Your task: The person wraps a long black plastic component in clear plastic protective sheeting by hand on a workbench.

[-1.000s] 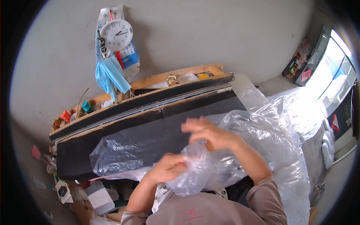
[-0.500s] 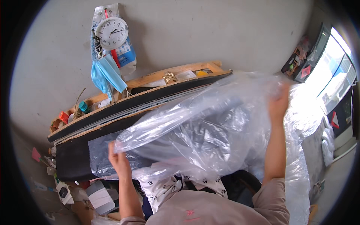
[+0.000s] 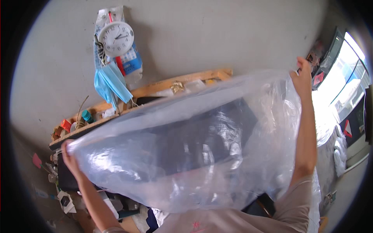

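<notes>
Clear plastic sheet [image 3: 167,155] is spread btwn L hand [image 3: 70,160] & R hand [image 3: 304,80], both pinching its edge; best pull evenly, gently.

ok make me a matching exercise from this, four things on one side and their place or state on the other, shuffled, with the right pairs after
Things
1. left hand
2. right hand
3. plastic sheeting
4. round clock

Places and states
a. see-through, spread wide between two hands
b. at the sheeting's end that sits higher in the picture
c. white, hanging against the wall
d. at the sheeting's end that sits lower in the picture

Right pairs
1-d, 2-b, 3-a, 4-c
</notes>
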